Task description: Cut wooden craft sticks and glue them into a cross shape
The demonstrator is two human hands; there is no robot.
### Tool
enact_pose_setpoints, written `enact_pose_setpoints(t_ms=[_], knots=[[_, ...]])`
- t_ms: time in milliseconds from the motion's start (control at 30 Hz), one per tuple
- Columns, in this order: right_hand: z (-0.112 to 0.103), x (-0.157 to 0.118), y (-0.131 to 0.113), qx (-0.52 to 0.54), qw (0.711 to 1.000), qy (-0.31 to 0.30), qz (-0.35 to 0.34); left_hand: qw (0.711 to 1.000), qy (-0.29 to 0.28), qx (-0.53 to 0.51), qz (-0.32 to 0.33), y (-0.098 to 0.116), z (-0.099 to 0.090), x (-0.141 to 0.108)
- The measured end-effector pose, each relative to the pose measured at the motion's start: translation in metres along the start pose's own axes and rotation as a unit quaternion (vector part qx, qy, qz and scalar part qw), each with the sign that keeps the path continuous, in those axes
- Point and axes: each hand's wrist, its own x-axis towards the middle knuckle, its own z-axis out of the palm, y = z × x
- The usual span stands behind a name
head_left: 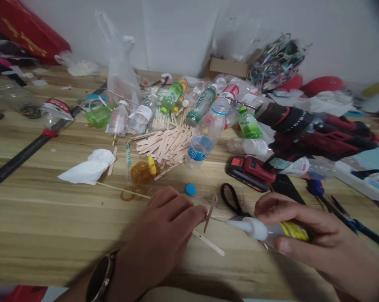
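Observation:
My left hand (167,230) is closed around a thin wooden skewer (123,190), which sticks out on both sides of it. Near the skewer's right end sits a short piece of craft stick (211,213), set crosswise by my thumb. Another craft stick (210,244), with a small dark hole, shows just below my fingers; whether I hold it too is hidden. My right hand (318,239) grips a glue bottle (258,228) with a white nozzle and yellow label. Its tip points left, close to the skewer's end.
Behind my hands lie a pile of craft sticks (167,142), rubber bands (140,172), a blue cap (190,189) and a clear bottle (208,130). A red drill (321,134) stands at right, near black-handled scissors (231,199). Crumpled tissue (90,167) lies left.

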Motion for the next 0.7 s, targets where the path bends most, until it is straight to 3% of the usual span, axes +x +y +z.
enact_pose_setpoints(t_ms=[700], knots=[[-0.0003,0.0004,-0.0042,-0.034,0.999,0.003,-0.015,1.0,-0.007,0.014,-0.001,0.0005,0.0014,0.0004]])
